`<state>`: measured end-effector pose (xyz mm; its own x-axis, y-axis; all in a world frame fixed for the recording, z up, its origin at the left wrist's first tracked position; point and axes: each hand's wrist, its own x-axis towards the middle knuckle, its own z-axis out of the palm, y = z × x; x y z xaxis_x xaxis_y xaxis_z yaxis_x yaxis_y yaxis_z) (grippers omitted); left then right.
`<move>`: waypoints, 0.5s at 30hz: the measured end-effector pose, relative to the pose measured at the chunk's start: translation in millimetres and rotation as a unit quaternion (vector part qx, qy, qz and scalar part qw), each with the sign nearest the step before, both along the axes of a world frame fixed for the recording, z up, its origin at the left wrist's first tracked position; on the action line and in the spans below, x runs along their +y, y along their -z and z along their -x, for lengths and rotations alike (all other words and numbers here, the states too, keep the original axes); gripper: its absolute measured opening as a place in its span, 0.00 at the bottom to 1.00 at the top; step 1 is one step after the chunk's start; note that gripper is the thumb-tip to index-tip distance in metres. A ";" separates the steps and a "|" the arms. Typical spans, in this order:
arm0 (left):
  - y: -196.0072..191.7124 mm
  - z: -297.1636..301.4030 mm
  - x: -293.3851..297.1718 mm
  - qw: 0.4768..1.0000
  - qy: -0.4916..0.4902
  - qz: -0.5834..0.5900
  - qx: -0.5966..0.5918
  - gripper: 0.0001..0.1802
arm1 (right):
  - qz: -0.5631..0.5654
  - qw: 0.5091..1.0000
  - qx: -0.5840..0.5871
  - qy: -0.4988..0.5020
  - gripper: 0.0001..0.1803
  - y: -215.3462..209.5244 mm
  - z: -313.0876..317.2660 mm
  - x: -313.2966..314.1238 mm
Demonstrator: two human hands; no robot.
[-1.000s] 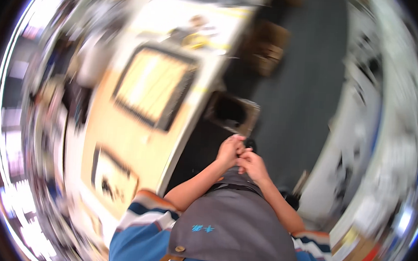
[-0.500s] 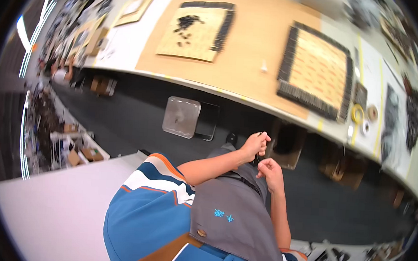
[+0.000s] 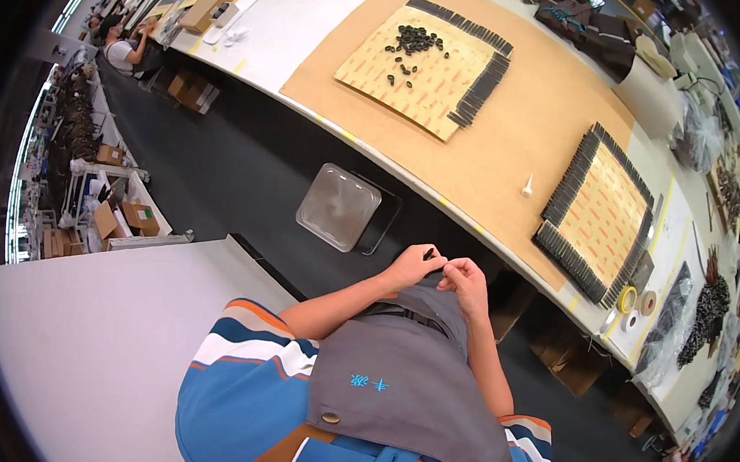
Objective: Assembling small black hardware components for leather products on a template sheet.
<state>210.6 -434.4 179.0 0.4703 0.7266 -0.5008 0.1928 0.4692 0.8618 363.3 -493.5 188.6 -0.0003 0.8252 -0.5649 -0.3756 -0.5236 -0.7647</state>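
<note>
- The worktop [image 3: 270, 55] is long and white-edged, running from the upper left down to the right, in front of the person, over a dark floor [image 3: 195, 178].
- A pale flat panel [image 3: 109, 342] fills the lower left, beside the person's striped sleeve.
- A tan sheet [image 3: 512, 130] covers the middle of the worktop.
- At the far left a co-worker [image 3: 122, 53] sits by the worktop, in a light top.
- The person wears a grey apron [image 3: 412, 377] with blue embroidery and round metal buttons.
- Two yellowish square boards lie on the sheet: the left board [image 3: 371, 70] has black strips along two sides, the right board [image 3: 605, 199] has them along all its sides.
- A square-seated stool [image 3: 337, 208] stands on the floor, near the worktop's front edge.
- The left hand [image 3: 414, 266] is curled, its fingers pinching a small black piece; the right hand [image 3: 466, 286] has thumb and forefinger pressed together, and whether anything sits between them is too small to tell. The two meet, or nearly so, above the lap.
- A yellow tape roll [image 3: 627, 298] lies beside the right board's lower corner.
- A small white bottle [image 3: 528, 186] with a pointed tip is between the boards.
- Black oval beads [image 3: 416, 39] lie loosely heaped on the left board, several scattered apart.
- The small black piece [image 3: 429, 253] shows at the left fingers.
</note>
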 end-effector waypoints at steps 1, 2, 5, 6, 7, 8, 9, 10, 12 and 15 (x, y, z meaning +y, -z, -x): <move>0.5 6.0 8.1 1.000 0.000 0.001 -0.003 0.13 | 0.004 1.000 -0.009 -0.013 0.06 2.1 6.4 10.7; 0.4 10.7 13.9 1.000 -0.015 -0.014 0.008 0.13 | 0.015 1.000 0.005 -0.022 0.05 3.7 7.9 24.8; -8.1 24.4 32.1 0.989 -0.101 0.104 -0.020 0.12 | 0.030 0.995 0.001 -0.095 0.05 4.7 10.2 67.3; -10.4 30.5 33.8 0.981 -0.134 0.135 -0.048 0.13 | 0.034 0.993 0.009 -0.112 0.05 4.1 11.8 79.6; -14.3 34.2 40.6 0.969 -0.171 0.158 -0.077 0.13 | 0.032 0.992 0.007 -0.122 0.05 5.9 10.7 90.4; -17.3 40.0 44.1 0.954 -0.212 0.182 -0.108 0.14 | 0.039 0.987 0.022 -0.155 0.05 13.0 13.2 104.9; -19.6 36.8 48.6 0.952 -0.225 0.174 -0.110 0.14 | 0.046 0.980 0.036 -0.191 0.05 17.8 13.6 118.9; -22.6 41.0 50.8 0.943 -0.248 0.180 -0.128 0.14 | 0.042 0.977 0.058 -0.201 0.06 16.1 18.3 130.0; -23.5 52.8 53.2 0.928 -0.273 0.194 -0.162 0.17 | 0.038 0.972 0.034 -0.231 0.05 13.4 21.2 150.4; -24.0 60.1 60.8 0.925 -0.281 0.174 -0.189 0.15 | 0.029 0.965 0.037 -0.259 0.05 7.3 32.3 169.1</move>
